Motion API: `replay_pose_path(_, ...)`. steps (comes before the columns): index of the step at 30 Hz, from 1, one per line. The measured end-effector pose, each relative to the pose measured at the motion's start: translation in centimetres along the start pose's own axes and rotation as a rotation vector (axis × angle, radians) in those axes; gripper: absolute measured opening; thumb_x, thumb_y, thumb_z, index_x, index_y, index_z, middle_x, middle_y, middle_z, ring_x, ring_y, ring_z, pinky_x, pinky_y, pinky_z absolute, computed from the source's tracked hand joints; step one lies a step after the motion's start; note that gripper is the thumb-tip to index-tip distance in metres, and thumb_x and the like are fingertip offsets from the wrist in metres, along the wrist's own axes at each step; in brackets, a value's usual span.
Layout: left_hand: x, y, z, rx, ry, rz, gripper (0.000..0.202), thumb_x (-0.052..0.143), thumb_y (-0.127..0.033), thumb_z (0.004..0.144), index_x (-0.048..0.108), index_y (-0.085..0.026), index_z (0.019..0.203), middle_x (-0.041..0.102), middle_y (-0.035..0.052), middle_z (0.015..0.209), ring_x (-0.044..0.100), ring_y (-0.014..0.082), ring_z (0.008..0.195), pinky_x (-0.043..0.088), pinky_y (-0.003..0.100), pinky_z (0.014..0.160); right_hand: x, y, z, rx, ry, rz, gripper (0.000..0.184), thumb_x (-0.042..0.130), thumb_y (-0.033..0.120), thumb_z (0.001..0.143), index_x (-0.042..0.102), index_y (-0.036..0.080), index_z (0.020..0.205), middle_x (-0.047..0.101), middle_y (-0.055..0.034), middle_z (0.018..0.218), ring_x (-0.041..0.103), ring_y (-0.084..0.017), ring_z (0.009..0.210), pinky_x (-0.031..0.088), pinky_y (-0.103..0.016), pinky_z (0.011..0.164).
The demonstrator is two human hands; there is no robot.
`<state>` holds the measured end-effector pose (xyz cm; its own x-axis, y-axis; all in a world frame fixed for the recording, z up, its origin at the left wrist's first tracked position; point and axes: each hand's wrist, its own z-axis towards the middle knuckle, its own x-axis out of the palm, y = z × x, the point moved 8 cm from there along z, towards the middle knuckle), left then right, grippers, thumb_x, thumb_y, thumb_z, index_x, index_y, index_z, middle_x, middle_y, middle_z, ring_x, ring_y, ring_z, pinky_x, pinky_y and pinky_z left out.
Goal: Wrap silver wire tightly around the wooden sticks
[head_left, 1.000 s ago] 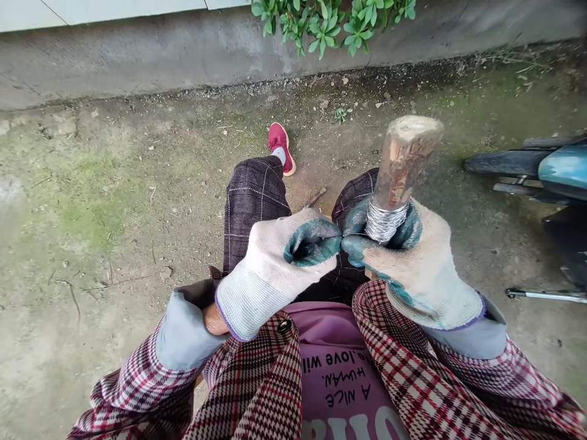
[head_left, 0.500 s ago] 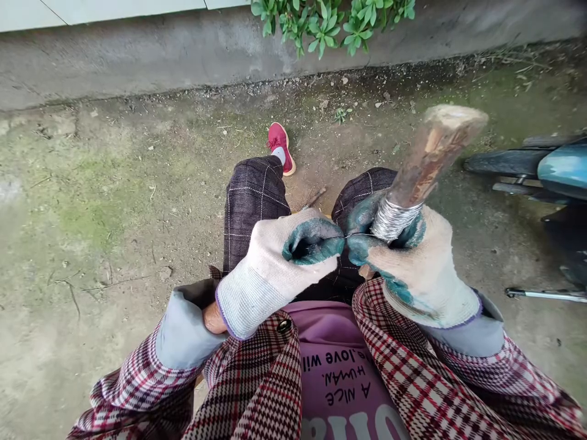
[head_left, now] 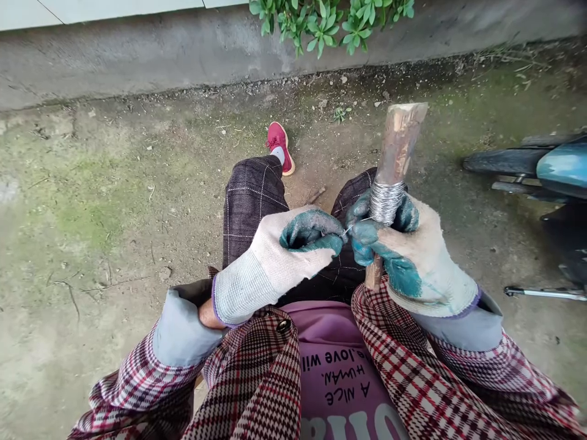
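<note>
A: Where is the wooden stick (head_left: 400,143)?
B: Clasped in the person's right hand (head_left: 422,263), nearly upright, its wire coil (head_left: 384,201) just above the fist.
A: And the left hand (head_left: 279,256)?
B: Its fingertips pinch the wire strand (head_left: 356,227), just left of the coil.

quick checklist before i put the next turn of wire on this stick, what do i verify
1. Grip of the right hand round the wooden stick: ok, fingers wrapped just below the winding.
2. Pinch of the left hand on the wire strand: ok, thumb and forefinger closed on it.
3. Turns of the wire coil lying side by side: ok, as far as shows.
4. Strand taut between the hands: cannot tell, too thin.
5. Stick clear of the scooter: ok, well apart.
</note>
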<state>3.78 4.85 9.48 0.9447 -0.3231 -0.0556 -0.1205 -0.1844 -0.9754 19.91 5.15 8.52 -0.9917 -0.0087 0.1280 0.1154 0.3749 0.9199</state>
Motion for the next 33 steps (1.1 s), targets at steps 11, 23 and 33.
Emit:
replay_pose_path(11, 0.5, 0.2, 0.2, -0.051, 0.098, -0.036, 0.009, 0.071, -0.013, 0.082, 0.076, -0.013, 0.091, 0.078, 0.0052, 0.09, 0.073, 0.0171, 0.082, 0.06, 0.024, 0.074, 0.1, 0.5, -0.3, -0.042, -0.047, 0.018, 0.027, 0.09, 0.033, 0.069, 0.067, 0.024, 0.08, 0.066, 0.0031, 0.066, 0.056, -0.012, 0.047, 0.046, -0.025, 0.038)
replay_pose_path(23, -1.6, -2.2, -0.3, 0.207, -0.202, 0.191, 0.012, 0.072, -0.009, 0.08, 0.076, -0.017, 0.088, 0.077, 0.0039, 0.096, 0.072, 0.0181, 0.094, 0.06, 0.029, 0.091, -0.2, 0.1, -0.3, -0.023, -0.081, 0.063, 0.027, 0.093, 0.026, 0.065, 0.07, 0.024, 0.078, 0.065, 0.0038, 0.063, 0.053, -0.012, 0.044, 0.045, -0.026, 0.038)
replay_pose_path(33, 0.3, 1.2, 0.3, -0.045, -0.008, -0.059, 0.015, 0.079, -0.018, 0.082, 0.077, -0.014, 0.097, 0.081, 0.0056, 0.094, 0.076, 0.0189, 0.085, 0.063, 0.026, 0.079, -0.1, -1.3, 0.0, 0.039, -0.005, 0.134, 0.021, 0.088, 0.022, 0.074, 0.075, 0.027, 0.089, 0.066, 0.005, 0.066, 0.056, -0.011, 0.048, 0.049, -0.025, 0.042)
